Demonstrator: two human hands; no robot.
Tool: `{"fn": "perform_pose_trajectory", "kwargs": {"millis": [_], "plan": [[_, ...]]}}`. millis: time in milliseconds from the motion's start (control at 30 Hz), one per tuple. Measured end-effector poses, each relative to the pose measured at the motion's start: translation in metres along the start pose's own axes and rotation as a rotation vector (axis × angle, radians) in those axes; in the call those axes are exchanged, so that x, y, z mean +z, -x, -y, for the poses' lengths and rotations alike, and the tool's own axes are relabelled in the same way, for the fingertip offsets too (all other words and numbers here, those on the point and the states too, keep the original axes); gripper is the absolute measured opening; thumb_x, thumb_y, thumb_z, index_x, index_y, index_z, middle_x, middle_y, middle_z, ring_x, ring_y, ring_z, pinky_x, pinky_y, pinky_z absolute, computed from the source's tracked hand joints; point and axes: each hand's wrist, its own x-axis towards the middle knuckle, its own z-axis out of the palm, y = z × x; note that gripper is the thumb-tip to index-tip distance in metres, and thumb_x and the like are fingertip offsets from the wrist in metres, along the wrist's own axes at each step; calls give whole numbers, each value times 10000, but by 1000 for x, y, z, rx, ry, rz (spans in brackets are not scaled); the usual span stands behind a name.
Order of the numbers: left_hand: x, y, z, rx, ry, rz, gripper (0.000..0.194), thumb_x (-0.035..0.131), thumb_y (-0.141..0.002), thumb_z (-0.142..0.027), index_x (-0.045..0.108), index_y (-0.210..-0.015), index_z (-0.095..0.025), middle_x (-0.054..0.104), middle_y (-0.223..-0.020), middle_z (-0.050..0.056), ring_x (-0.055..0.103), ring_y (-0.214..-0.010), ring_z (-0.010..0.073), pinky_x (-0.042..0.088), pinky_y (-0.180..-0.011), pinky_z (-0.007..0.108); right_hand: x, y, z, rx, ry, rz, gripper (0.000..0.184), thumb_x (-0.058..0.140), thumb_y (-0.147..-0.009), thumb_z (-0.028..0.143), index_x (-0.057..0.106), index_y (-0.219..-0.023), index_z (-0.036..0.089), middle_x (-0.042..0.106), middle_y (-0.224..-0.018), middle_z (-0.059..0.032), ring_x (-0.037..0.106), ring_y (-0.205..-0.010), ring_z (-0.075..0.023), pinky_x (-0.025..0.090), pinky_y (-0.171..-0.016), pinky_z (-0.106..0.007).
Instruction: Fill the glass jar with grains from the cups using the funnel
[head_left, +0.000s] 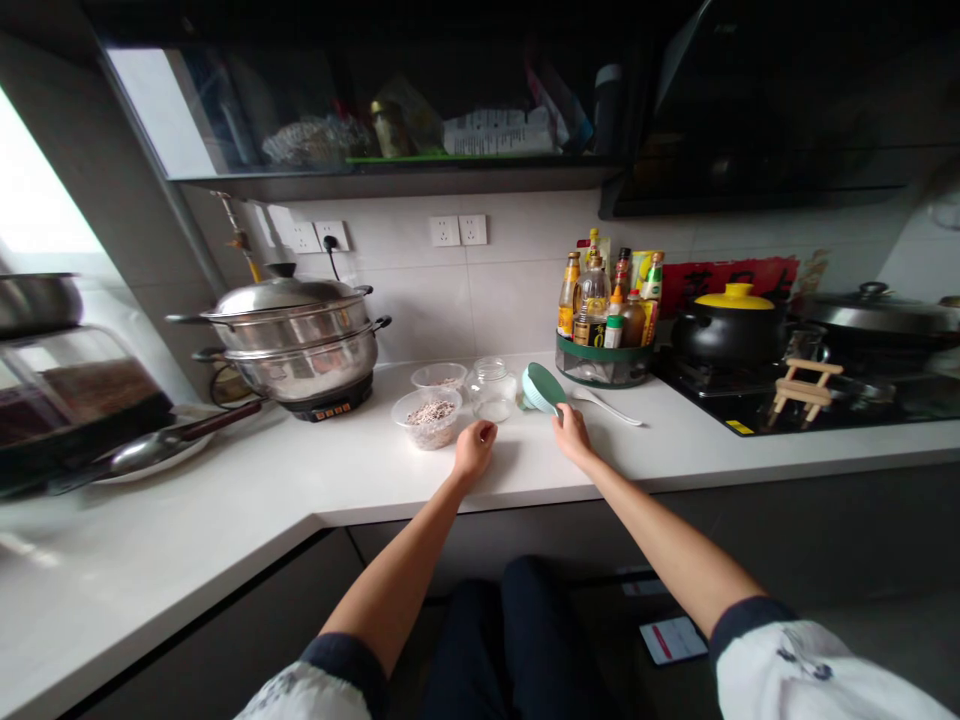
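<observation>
Right hand (571,432) closed around the edge of a tilted green bowl-shaped utensil (544,388), just right of the clear jar (492,391) on the surface (375,464). Left hand (475,449) loosely curled beside the grain-filled plastic bowl (430,431); cannot tell whether its fingers hold anything.

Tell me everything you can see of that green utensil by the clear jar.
The green utensil looks like a plastic funnel: pale mint, with a wide, rounded mouth. Tilted, it is between the clear jar and the white spoon; the right hand holds its near edge. Whether it touches the counter is unclear.
</observation>
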Motion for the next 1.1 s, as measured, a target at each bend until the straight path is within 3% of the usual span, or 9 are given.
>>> {"fn": "perform_pose_trajectory", "kwargs": {"millis": [367,900,1100], "plan": [[-8,-9,-5,31,46,-16,153,508,-825,-214,647,-798,-157,676,-728,45,615,-684,156,458,-663,245,-12,-9,0,-215,-24,-98,293,445,-822,260,583,-1055,148,610,-946,-154,553,-948,-282,463,-857,-443],[-55,-46,-28,108,-169,-72,144,547,-841,-192,628,-953,-151,647,-913,85,609,-814,180,466,-764,277,-67,-57,47,-426,49,-76,360,435,-850,253,595,-1151,139,602,-975,-157,553,-984,-282,426,-932,-438],[-70,-70,-27,127,-332,-19,325,696,-757,-291,628,-1025,-120,650,-989,119,577,-969,253,435,-846,331,-70,-85,69,-520,33,12,360,454,-849,245,616,-1151,136,624,-1012,-139,572,-995,-257,436,-926,-396]]}}
